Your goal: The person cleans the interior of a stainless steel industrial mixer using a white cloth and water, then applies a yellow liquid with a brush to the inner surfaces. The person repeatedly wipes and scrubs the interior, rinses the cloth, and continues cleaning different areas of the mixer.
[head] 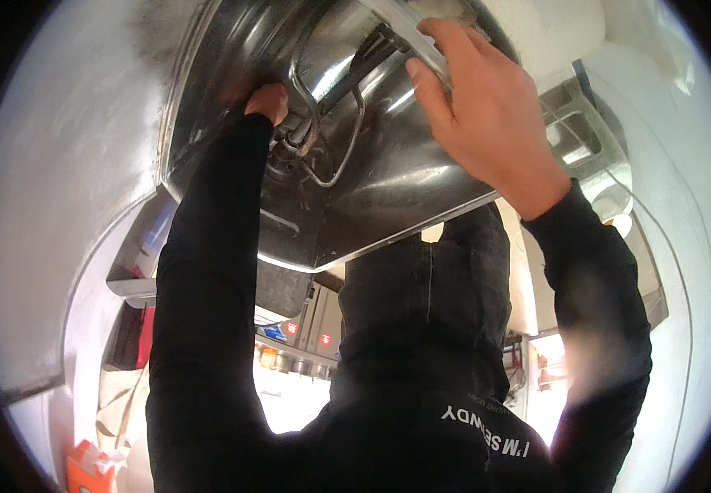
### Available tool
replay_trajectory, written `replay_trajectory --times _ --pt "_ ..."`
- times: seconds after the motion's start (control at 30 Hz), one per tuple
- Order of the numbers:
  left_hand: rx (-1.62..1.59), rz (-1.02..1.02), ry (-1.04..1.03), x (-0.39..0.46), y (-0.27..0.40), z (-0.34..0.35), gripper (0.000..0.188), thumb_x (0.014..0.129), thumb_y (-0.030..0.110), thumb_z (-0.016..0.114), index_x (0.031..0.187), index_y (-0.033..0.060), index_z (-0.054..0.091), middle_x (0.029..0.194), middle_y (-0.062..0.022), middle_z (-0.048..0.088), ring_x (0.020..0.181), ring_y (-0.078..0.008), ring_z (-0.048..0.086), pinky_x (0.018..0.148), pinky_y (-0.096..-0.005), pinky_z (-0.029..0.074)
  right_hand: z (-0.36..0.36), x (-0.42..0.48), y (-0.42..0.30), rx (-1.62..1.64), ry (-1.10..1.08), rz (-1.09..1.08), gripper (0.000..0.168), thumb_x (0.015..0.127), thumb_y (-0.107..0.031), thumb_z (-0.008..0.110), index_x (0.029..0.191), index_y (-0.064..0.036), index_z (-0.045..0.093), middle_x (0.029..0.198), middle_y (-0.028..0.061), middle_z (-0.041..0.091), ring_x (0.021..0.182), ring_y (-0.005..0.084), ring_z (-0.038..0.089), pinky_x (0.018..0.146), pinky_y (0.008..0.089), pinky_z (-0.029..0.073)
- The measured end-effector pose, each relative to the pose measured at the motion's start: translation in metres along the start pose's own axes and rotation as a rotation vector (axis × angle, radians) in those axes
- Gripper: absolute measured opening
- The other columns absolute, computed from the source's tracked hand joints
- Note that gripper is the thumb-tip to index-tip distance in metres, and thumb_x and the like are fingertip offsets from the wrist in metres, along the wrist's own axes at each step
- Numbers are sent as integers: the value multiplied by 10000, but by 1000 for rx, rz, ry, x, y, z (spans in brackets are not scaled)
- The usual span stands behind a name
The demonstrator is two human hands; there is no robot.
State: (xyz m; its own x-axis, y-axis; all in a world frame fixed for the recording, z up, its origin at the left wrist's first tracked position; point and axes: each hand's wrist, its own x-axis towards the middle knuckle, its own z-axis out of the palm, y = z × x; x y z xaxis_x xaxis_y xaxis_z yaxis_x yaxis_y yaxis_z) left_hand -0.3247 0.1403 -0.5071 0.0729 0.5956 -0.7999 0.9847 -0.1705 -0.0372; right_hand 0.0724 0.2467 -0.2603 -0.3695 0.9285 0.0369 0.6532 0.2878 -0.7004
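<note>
A shiny, dark metal housing (392, 179) with a pale rim fills the upper middle of the view. My left hand (267, 103) reaches inside it, mostly hidden by the black sleeve, so its grip is not visible. Right beside that hand are a bent metal rod loop (355, 132) and a round hub-like fitting (284, 151). A dark bar (355, 77) runs slantwise above them. At the top, my right hand (484, 98) has thumb and fingers around a pale, flat strip (414, 40) that crosses the housing's opening.
A light wall panel (66, 123) stands on the left. Cabinets (315, 314) with red stickers and several small containers (300, 366) appear behind my body. At the right are a pale unit with a recess (577, 138) and a thin cable (663, 240). An orange box (90, 468) is low on the left.
</note>
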Motion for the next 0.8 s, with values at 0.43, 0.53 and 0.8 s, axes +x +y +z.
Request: replay_trajectory --times 0.43,0.53,0.8 --pt "-176 200 48 13 8 -7 255 834 263 678 845 15 740 917 -233 715 866 -415 700 775 -509 558 -5 0 -6 -17 -29 80 305 970 -260 630 1188 -48 611 1031 157 693 889 372 679 753 433 545" --pt "-224 159 -29 -33 8 -78 281 769 261 741 823 -14 734 883 -247 703 854 -414 691 760 -489 553 -9 0 -7 -33 -40 81 304 972 -271 625 1178 -49 612 1028 156 694 891 372 679 754 437 546" --pt "-425 314 -318 -148 66 -81 351 742 105 715 1060 -43 682 1063 -251 701 981 -404 686 826 -483 539 -8 -3 -9 -51 -85 124 302 977 -304 607 1143 -52 615 1018 152 695 899 372 678 757 452 549"
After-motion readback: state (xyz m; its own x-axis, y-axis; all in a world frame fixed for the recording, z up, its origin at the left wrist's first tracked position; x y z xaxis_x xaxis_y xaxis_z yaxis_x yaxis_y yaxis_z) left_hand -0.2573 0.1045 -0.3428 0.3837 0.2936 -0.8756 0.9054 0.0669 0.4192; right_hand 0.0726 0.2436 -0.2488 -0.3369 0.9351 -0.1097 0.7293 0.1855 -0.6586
